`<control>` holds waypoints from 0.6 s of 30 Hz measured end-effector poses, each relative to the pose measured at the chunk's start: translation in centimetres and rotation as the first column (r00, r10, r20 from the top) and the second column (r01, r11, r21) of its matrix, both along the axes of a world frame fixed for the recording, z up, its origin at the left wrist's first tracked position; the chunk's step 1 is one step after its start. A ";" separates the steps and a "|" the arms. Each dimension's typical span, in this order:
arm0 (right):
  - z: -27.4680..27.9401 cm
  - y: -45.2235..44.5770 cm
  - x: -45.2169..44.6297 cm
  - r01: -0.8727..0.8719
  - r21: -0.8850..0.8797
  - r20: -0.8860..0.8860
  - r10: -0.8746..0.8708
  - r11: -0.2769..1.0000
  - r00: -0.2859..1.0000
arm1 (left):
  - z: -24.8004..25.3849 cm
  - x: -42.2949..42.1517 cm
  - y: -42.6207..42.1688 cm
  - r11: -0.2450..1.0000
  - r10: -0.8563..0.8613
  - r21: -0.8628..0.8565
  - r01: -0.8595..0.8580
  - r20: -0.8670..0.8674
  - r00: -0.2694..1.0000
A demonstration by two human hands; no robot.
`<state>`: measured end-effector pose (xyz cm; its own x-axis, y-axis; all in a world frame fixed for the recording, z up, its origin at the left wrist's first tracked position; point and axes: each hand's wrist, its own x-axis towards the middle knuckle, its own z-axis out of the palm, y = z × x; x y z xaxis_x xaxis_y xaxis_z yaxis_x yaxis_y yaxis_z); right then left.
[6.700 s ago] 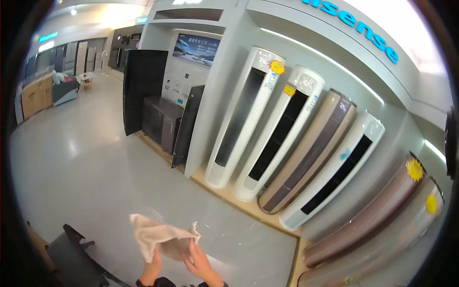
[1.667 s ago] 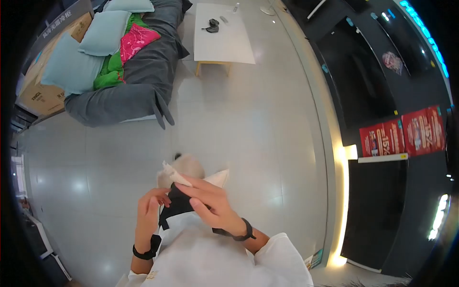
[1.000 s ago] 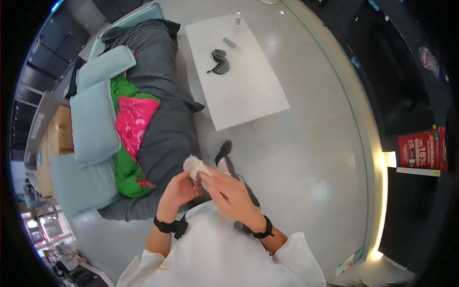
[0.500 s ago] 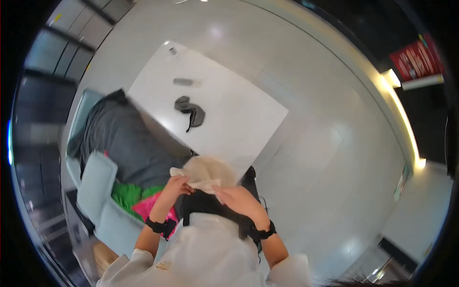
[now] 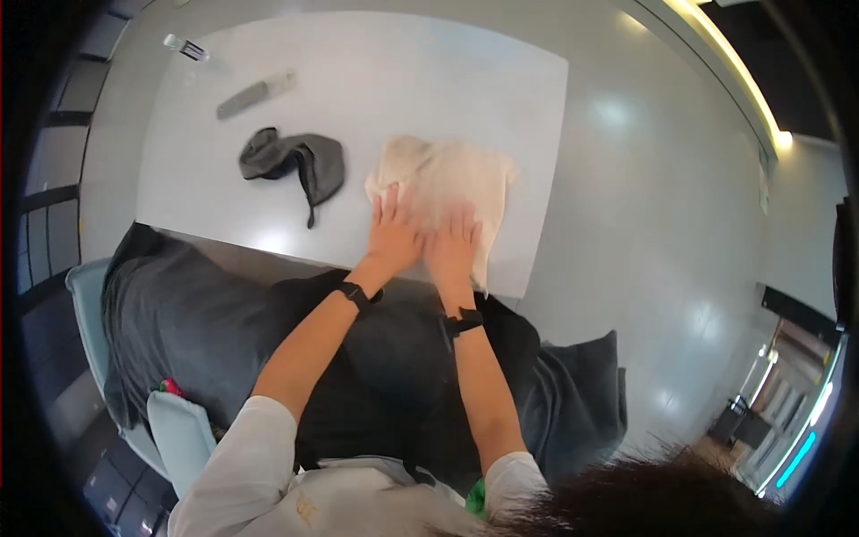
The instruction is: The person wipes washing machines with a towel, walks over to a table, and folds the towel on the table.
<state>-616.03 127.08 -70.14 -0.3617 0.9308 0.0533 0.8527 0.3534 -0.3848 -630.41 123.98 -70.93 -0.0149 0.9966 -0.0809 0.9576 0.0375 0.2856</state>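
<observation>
A beige cloth [image 5: 447, 170] lies spread over the right part of the white table [image 5: 429, 63], somewhat rumpled at its far edge. My left hand [image 5: 395, 234] rests flat on its near left portion, fingers stretched out. Close beside it, my right hand [image 5: 452, 246] is also flat on the cloth with fingers extended; its fingertips are slightly blurred. Both wrists wear black bands. Left of the cloth lies a crumpled dark grey fabric piece [image 5: 318, 161] with a thin strap or loop hanging toward me.
Further back on the table are a long grey object [image 5: 246, 98] with a clear end and a small clear bottle [image 5: 186, 46] on its side. Dark grey fabric [image 5: 197, 313] covers my lap and the light blue chair [image 5: 88, 286] at left.
The beige cloth has gone from being held at my lap to lying on the table under both hands. My view has moved closer to the table and turned.
</observation>
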 end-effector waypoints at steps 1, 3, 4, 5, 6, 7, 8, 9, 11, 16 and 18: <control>-0.8 -1.3 0.9 -0.014 0.017 -0.019 0.015 1.000 1.000 | -0.2 0.5 -1.3 0.999 -0.016 0.031 0.016 0.013 1.000; -1.5 -2.0 1.3 -0.065 0.089 -0.066 0.071 0.994 0.995 | 0.3 0.1 -2.4 0.991 -0.029 0.129 0.026 0.024 0.999; -2.2 -2.8 2.0 -0.083 0.142 -0.101 0.098 0.986 0.990 | -0.2 0.5 -3.7 0.984 -0.037 0.175 0.035 0.008 0.999; -3.0 -3.5 2.5 -0.105 0.193 -0.128 0.131 0.976 0.983 | -0.9 0.5 -4.9 0.975 -0.040 0.218 0.039 -0.003 0.999; -4.0 -4.4 3.2 -0.118 0.252 -0.152 0.160 0.961 0.975 | -1.6 0.9 -6.0 0.962 -0.050 0.270 0.053 -0.016 0.999; -4.5 -4.7 3.3 -0.104 0.258 -0.125 0.140 0.961 0.982 | -2.1 0.9 -6.1 0.967 -0.058 0.247 0.066 -0.041 0.997; -4.9 -4.9 2.8 -0.095 0.265 -0.096 0.124 0.960 0.988 | -2.1 0.5 -5.9 0.972 -0.059 0.225 0.072 -0.064 0.996; -5.3 -6.2 2.7 -0.085 0.255 -0.066 0.105 0.963 0.992 | -2.3 0.5 -6.9 0.980 -0.060 0.187 0.074 -0.082 0.995; -6.8 -7.5 3.4 -0.083 0.319 -0.041 0.102 0.944 0.994 | -1.4 1.1 -8.4 0.997 -0.012 0.073 0.015 -0.035 0.999; -4.1 -10.2 3.9 -0.224 0.071 0.117 0.214 0.972 0.970 | -2.3 1.8 -14.1 0.993 0.066 -0.107 -0.056 0.087 0.994; -6.4 -7.3 4.9 -0.287 0.074 0.113 0.278 0.955 0.954 | -1.7 1.7 -13.2 0.989 0.047 -0.142 -0.039 0.053 0.998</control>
